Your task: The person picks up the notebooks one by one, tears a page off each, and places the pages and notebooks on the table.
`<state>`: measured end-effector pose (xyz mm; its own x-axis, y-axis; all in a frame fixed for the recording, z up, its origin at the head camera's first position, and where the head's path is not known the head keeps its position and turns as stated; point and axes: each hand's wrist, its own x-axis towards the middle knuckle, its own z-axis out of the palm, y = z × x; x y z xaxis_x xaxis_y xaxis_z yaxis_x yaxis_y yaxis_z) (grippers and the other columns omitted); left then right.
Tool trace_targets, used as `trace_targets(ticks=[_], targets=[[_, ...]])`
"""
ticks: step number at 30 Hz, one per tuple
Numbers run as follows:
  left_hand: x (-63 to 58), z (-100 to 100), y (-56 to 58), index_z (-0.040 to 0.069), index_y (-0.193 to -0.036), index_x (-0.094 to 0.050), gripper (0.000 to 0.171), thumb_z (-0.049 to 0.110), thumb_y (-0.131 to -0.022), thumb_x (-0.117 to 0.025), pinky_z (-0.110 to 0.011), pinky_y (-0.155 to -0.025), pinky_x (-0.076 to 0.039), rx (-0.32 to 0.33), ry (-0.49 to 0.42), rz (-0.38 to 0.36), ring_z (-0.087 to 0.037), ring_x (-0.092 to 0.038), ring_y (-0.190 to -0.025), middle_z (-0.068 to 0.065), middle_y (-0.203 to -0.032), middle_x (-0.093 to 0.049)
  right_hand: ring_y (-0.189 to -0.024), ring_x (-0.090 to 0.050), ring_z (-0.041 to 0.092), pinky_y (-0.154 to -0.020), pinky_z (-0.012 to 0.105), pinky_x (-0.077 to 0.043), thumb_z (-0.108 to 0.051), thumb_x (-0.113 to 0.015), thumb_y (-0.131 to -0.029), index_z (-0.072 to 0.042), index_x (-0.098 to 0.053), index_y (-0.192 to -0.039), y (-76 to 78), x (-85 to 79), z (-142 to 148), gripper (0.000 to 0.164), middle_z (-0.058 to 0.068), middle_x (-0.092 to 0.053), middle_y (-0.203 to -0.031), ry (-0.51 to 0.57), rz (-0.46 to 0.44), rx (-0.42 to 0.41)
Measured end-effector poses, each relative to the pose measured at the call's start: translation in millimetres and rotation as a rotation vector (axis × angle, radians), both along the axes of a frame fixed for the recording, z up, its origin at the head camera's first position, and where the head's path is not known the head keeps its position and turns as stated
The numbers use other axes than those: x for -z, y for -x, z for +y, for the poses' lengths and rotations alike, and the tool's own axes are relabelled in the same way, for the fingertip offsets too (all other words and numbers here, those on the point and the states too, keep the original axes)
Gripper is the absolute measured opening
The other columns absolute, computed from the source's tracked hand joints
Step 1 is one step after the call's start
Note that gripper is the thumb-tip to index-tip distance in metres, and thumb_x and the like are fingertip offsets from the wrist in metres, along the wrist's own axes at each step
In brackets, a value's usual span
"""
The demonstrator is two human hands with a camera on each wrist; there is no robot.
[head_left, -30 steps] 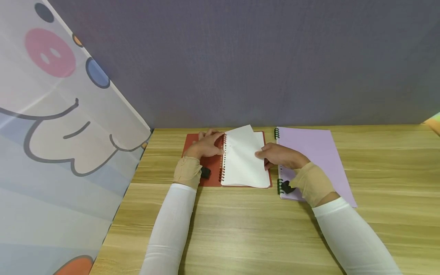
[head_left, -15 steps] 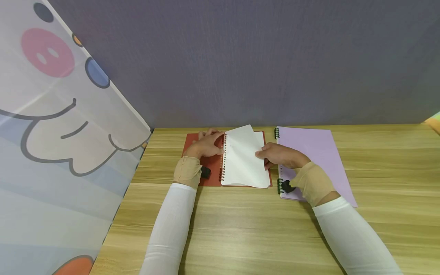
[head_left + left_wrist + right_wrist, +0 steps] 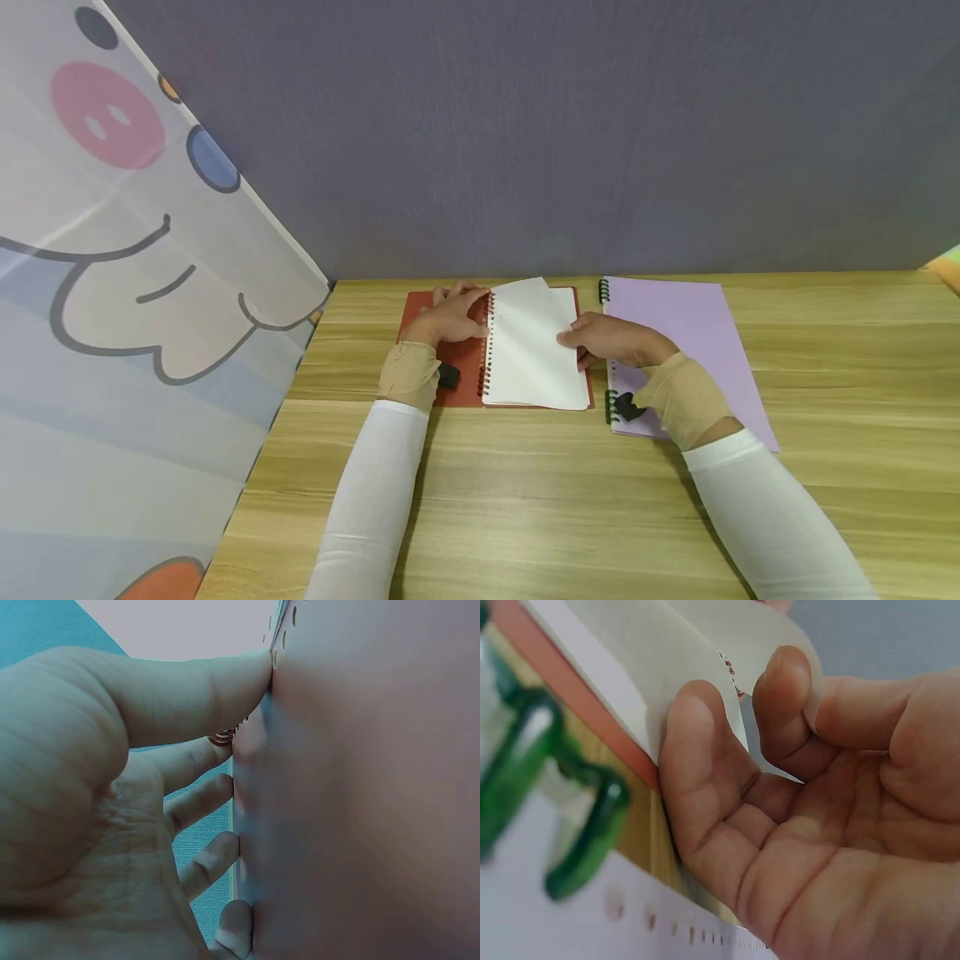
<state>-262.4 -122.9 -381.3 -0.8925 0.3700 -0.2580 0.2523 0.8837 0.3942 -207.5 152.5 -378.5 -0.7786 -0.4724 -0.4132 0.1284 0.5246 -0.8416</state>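
Observation:
A small spiral notebook lies open, its red cover (image 3: pixel 465 363) turned to the left and its white page (image 3: pixel 528 350) facing up. My left hand (image 3: pixel 452 318) rests on that cover, fingers spread; in the left wrist view the fingertips (image 3: pixel 236 930) touch the red surface and the thumb reaches the ring holes. My right hand (image 3: pixel 611 337) pinches the right edge of the top page between thumb and curled forefinger, as the right wrist view shows the paper (image 3: pixel 705 637) bent up there. The page is skewed, its upper corner standing above the sheets beneath.
A larger notebook with a lilac cover (image 3: pixel 675 317) and green rings (image 3: pixel 592 825) lies just right, partly under my right wrist. A grey panel (image 3: pixel 525 142) rises behind the wooden table (image 3: pixel 510 500). A cartoon-printed sheet (image 3: pixel 150 333) borders the left.
The raised upper corner of the top page has dropped slightly. Both hands stay in nearly the same places, and neither notebook has shifted.

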Motion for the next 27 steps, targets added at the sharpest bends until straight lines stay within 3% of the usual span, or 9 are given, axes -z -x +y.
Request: trace_targets(ticks=[16, 27], targets=[[-0.4, -0.1, 0.2, 0.036, -0.145, -0.023, 0.073, 0.042, -0.082, -0.059, -0.047, -0.083, -0.026, 0.007, 0.011, 0.007, -0.024, -0.018, -0.117, 0.009, -0.146, -0.016, -0.081, -0.058, 0.027, -0.081, 0.035, -0.042, -0.032, -0.048, -0.094, -0.006, -0.038, -0.072, -0.9, -0.6, 1.6, 0.035, 0.013, -0.045, -0.083, -0.016, -0.009, 0.003], [-0.8, -0.5, -0.8, 0.036, -0.145, -0.023, 0.073, 0.042, -0.082, -0.059, -0.047, -0.083, -0.026, 0.007, 0.013, 0.006, -0.023, -0.018, -0.117, 0.009, -0.146, -0.015, -0.078, -0.058, 0.029, -0.077, 0.036, -0.044, -0.028, -0.049, -0.093, -0.004, -0.043, -0.072, -1.0, 0.2, -0.3, 0.033, 0.015, -0.048, -0.080, 0.025, -0.010, 0.004]])
